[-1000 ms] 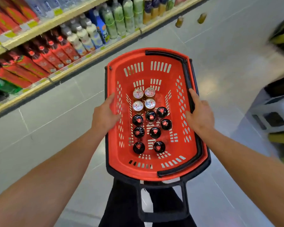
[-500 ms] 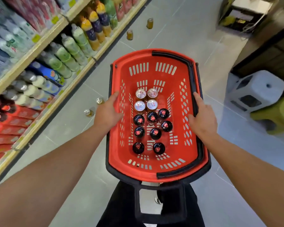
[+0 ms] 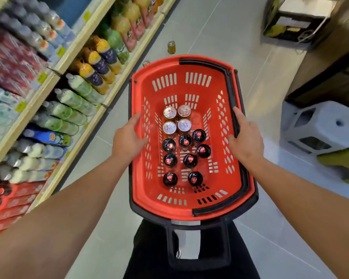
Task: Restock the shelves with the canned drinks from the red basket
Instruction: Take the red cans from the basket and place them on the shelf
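Right now the red basket (image 3: pixel 189 200) hangs in front of me over the grey floor, my left hand (image 3: pixel 127 140) curled over its left rim, thumb inside the wall, and my right hand (image 3: pixel 247 141) clamped on the right rim where the black handle (image 3: pixel 233 93) lies folded down. Standing on its floor, toward the left middle, are four silver-topped cans (image 3: pixel 176 120) in a tight square at the far end and eight black-topped cans (image 3: pixel 186 156) in loose pairs nearer me, all upright. I judge the load moderately heavy and apt to slide if I tilt, so I keep it level. The cans themselves are stiff, smooth and probably slick; each is best taken round its side from above, one at a time, without squeezing hard enough to dent. To my left run the shelves (image 3: pixel 73 63) packed with bottled drinks lying on their sides. Farther off, a lone can (image 3: pixel 171 47) stands on the floor, and a white stool (image 3: pixel 318 125) sits at right.
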`<state>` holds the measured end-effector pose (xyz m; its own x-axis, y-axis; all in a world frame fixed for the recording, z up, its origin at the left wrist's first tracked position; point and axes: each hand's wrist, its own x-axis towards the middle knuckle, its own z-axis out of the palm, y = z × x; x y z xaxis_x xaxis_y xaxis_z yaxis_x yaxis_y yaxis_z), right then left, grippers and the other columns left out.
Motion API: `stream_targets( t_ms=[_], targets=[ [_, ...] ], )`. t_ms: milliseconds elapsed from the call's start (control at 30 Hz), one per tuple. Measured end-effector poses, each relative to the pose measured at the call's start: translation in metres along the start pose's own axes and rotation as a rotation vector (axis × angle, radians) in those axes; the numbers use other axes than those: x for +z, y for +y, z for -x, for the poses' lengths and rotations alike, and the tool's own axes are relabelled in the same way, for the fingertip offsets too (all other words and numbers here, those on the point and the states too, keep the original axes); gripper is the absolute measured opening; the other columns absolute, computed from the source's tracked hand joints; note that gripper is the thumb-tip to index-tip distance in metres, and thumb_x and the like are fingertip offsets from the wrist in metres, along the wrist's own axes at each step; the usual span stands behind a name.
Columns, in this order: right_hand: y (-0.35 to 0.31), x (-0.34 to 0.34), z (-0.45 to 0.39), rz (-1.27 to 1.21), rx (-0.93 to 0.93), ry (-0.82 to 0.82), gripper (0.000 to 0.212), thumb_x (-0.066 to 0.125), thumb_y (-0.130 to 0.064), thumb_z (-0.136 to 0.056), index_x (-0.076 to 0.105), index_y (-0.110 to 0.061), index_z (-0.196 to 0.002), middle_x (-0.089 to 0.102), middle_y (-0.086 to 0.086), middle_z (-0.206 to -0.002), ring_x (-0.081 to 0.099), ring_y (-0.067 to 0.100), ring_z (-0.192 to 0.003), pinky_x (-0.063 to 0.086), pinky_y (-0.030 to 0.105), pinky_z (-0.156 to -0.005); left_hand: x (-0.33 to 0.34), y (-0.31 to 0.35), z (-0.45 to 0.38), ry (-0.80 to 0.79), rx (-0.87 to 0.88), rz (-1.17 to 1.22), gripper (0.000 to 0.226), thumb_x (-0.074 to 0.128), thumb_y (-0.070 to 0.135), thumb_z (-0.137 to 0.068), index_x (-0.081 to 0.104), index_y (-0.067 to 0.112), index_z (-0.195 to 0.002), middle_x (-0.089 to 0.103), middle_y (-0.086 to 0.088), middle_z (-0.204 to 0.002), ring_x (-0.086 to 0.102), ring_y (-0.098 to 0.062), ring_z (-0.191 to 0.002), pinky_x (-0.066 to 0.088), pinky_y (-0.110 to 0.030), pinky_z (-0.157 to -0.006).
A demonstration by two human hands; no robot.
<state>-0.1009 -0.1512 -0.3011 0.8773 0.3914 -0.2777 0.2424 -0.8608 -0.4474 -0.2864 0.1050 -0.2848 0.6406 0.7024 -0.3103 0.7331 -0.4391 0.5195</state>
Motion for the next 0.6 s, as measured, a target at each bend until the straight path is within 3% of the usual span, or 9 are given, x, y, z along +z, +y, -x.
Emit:
stream_targets(
  t_ms=[167,433,600],
  targets=[
    [-0.016,-0.019,-0.082,0.007,-0.017,-0.014,0.074,0.054,-0.024,-0.092,0.014,-0.046,-0.149,0.046,0.007,-0.107,0.047,0.019,-0.081,0.039,0.031,-0.07,0.001,0.035,-0.067,0.064,-0.015,-0.005,0.083,0.076,0.021,-0.076,0.036,0.032,-0.148,0.067,-0.001,-0.123,0.067,-0.019,-0.1,0.047,-0.025,-0.089],
    [-0.06,-0.016,-0.187,0.009,0.013,0.002,0.075,0.054,-0.024,-0.09,0.014,-0.048,-0.148,0.051,0.009,-0.109,0.057,0.028,-0.095,0.047,0.038,-0.079,-0.014,0.057,-0.189,0.038,-0.004,0.01,0.079,0.074,0.021,-0.079,0.037,0.031,-0.148,0.062,0.001,-0.133,0.062,-0.021,-0.112,0.039,-0.023,-0.097],
    [-0.096,0.003,-0.245,0.018,0.038,0.015,0.073,0.055,-0.025,-0.091,0.015,-0.046,-0.149,0.052,0.01,-0.107,0.058,0.027,-0.094,0.047,0.038,-0.078,-0.019,0.046,-0.27,0.007,-0.017,0.01,0.08,0.074,0.022,-0.081,0.034,0.036,-0.149,0.066,-0.002,-0.122,0.065,-0.022,-0.096,0.044,-0.028,-0.091]
  ],
)
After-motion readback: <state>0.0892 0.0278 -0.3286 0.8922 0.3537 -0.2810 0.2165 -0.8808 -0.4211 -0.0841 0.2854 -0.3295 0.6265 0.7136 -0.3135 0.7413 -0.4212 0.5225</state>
